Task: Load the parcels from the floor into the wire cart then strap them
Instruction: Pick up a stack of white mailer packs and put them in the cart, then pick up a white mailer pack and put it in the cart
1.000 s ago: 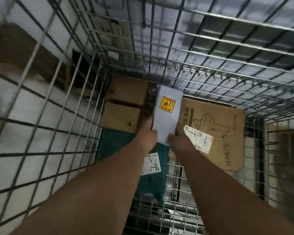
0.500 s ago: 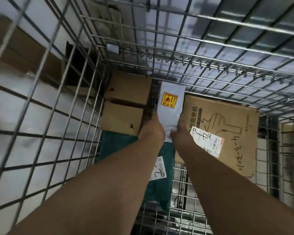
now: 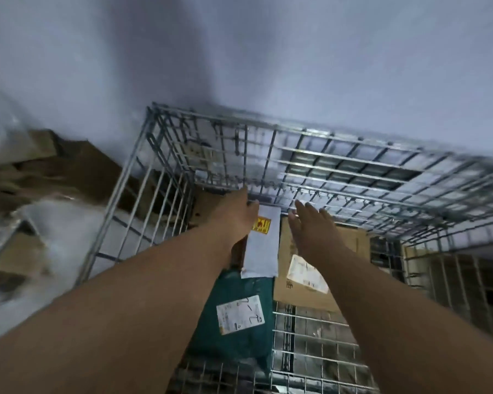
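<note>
1. Wire cart fills the middle and right of the frame, seen from above, its far mesh wall running across the centre
2. White envelope parcel with a yellow and red sticker lies inside the cart at centre frame, between a brown box at upper left of it and a flat cardboard parcel on its right
3. Left hand reaches in at the envelope's upper left corner, fingers bent at its top edge; the frame is blurred, so whether they pinch it or only touch it I cannot tell
4. Right hand hovers just right of the envelope, fingers straight and spread, holding nothing, above the flat cardboard parcel
5. That cardboard parcel carries a white label, partly hidden by the right forearm
6. Dark green bag parcel lies below the envelope toward lower centre, with a white label bearing handwritten marks; the envelope's lower edge overlaps its top
7. Brown box sits in the cart's far left corner, mostly hidden by the left hand
8. Outside the cart, at left of frame, blurred brown cardboard and pale wrapped shapes
</note>
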`<state>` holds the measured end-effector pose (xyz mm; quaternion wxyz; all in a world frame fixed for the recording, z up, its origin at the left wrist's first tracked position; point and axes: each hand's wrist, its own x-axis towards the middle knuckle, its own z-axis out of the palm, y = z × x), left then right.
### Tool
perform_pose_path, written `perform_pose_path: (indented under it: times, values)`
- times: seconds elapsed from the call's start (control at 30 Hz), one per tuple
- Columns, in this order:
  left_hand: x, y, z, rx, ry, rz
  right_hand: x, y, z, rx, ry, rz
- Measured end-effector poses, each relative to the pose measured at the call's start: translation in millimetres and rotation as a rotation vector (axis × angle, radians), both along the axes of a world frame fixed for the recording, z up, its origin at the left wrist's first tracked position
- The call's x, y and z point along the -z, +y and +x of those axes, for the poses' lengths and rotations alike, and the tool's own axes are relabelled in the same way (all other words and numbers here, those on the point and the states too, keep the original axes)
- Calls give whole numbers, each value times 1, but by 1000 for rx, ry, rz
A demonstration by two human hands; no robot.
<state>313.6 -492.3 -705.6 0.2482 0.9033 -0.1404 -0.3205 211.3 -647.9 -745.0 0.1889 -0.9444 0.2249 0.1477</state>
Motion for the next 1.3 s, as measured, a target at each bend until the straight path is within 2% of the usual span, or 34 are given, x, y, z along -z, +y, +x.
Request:
perform_pose_path:
  times: [0.1, 0.27, 0.53, 0.6, 0.67, 0.77, 0.9, 1.13, 1.3]
  values:
    - [-91, 5, 10, 64, -72, -40, -82, -17, 4, -89, 8, -120]
    - [-263, 1, 12, 132, -241, 35, -241, -36, 4, -65, -112, -229]
    - [-524, 17, -10, 202, -806, 214, -524, -39, -18, -121, -206, -395]
    - [-574, 26, -17, 193, -850, 243, -578, -41, -26, -81, -226, -400]
    - [-618, 38, -28, 172, -810, 250, -625, -41, -35, -42, -253, -384]
    - [-660, 57, -40, 186, -738, 257, -675, -33, -48, -35, -263, -394]
    - [-694, 78, -63, 88, -643, 135, -710, -12, -70, 9, -271, -362]
    - [-691, 94, -78, 144, -630, 163, -706, 26, -87, 25, -157, -338]
    - [-683, 119, -66, 171, -650, 275, -696, 48, -84, 55, -55, -303]
